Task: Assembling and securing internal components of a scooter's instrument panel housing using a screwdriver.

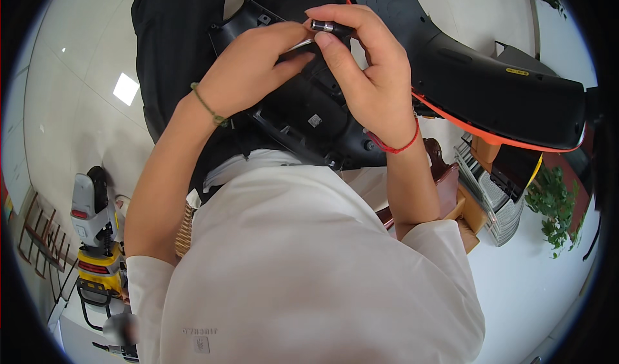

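Note:
My right hand (377,67) pinches a short black cylinder with a silver band (322,27) between thumb and fingers. Close beside it, my left hand (258,61) has its fingers curled, their tips largely hidden. A thin, pale strip (300,45) shows between its thumb and forefinger, too small to name. Beneath both hands a moulded black plastic panel (293,116) lies across my lap, its inner side with clips and a small square label facing up.
To the right stands a vehicle with a long black seat (509,99) and orange trim. Yellow and grey scooters (97,254) are at the lower left, near a wooden rack (45,235). Stacked metal chairs (500,199) and a green plant (558,203) stand at the right.

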{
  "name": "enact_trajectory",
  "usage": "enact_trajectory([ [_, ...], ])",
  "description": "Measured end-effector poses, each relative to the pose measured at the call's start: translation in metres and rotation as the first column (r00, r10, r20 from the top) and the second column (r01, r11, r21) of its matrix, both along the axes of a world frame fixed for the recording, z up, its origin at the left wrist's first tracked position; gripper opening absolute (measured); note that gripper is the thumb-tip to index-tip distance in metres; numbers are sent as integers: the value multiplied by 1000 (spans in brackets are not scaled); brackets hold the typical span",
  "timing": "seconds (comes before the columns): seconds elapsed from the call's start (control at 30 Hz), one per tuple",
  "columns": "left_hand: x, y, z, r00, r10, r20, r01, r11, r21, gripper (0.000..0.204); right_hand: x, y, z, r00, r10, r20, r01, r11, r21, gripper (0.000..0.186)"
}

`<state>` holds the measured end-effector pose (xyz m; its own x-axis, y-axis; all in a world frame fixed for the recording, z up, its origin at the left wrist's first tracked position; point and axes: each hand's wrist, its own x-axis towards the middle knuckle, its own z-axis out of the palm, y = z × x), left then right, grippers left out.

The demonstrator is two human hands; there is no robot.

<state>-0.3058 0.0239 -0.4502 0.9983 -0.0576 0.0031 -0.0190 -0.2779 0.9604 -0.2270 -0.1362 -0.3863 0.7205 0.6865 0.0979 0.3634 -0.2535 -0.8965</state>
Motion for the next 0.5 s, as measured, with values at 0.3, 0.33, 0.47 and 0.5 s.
enact_trajectory([
  [0.3,4,-12,-4,991,97,97,-108,988,110,26,-2,1,1,999,35,14,-35,999,8,17],
  [0.33,5,-13,2,991,125,51,-130,985,116,28,-2,2,-3,999,-51,-15,51,998,44,16],
  [0.47,0,-6,6,985,67,-156,-73,997,-34,39,-4,3,-6,990,-126,-69,130,990,50,16],
  [0.5,-1,-1,7,986,64,-156,-70,997,-35,39,-5,3,-6,989,-130,-68,133,990,49,16],
])
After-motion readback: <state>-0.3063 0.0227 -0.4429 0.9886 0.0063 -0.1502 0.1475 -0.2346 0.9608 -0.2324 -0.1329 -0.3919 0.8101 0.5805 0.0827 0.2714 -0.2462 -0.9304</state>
